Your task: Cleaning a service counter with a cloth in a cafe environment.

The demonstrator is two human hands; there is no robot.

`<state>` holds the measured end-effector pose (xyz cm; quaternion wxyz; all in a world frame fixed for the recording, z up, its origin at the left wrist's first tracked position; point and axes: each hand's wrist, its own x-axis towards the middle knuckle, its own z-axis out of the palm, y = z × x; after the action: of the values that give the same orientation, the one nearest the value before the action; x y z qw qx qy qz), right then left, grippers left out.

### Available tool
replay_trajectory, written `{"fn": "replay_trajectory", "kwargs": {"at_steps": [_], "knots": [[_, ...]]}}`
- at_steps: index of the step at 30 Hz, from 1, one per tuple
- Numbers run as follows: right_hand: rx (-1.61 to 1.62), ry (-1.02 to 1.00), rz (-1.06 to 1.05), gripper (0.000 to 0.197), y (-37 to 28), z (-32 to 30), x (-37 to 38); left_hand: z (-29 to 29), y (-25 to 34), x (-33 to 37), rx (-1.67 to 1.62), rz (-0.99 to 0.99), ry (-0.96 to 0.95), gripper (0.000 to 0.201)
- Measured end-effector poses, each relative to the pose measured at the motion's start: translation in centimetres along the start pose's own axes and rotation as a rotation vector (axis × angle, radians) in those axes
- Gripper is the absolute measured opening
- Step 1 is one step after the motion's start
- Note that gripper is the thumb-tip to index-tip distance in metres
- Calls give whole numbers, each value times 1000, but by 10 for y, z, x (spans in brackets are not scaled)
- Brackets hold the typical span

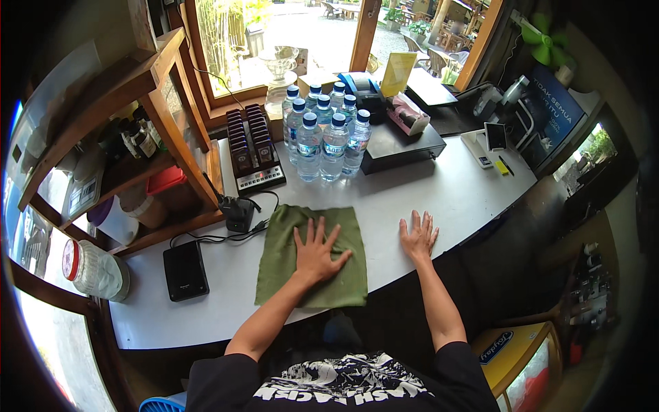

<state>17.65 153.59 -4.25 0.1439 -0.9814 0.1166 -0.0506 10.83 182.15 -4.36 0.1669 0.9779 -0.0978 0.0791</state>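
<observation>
A green cloth (281, 240) lies spread on the white counter (384, 257), its near edge at the counter's front edge. My left hand (316, 255) presses flat on the cloth, fingers spread, gripping nothing. To the right, my right hand (418, 238) rests on the bare counter with fingers stretched out, apart from the cloth. Beyond the cloth stands a tight group of several clear water bottles (332, 147) with dark blue caps. Left of the cloth lie a black box-shaped device (185, 270) and a black power adapter (238, 213) with its cable.
Behind the adapter sits a pager charging rack (254, 147). Right of the bottles is a black cash drawer (403, 145) carrying a tissue pack (410, 114) and a blue-black printer (364, 95). A wooden shelf (161, 103) and a red-lidded jar (97, 270) flank the left; a card terminal (478, 150) stands right.
</observation>
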Motion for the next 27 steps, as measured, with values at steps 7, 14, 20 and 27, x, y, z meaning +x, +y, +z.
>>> {"fn": "replay_trajectory", "kwargs": {"at_steps": [7,14,20,27], "knots": [[-35,48,9,63,8,4,3,54,60,2,102,137,23,79],[-12,47,-14,63,-4,0,2,18,5,51,-50,-78,115,76],[-41,56,-2,63,5,5,5,58,75,4,-4,130,132,76],[-56,31,-9,63,5,5,4,16,33,17,-137,135,-4,76]]}}
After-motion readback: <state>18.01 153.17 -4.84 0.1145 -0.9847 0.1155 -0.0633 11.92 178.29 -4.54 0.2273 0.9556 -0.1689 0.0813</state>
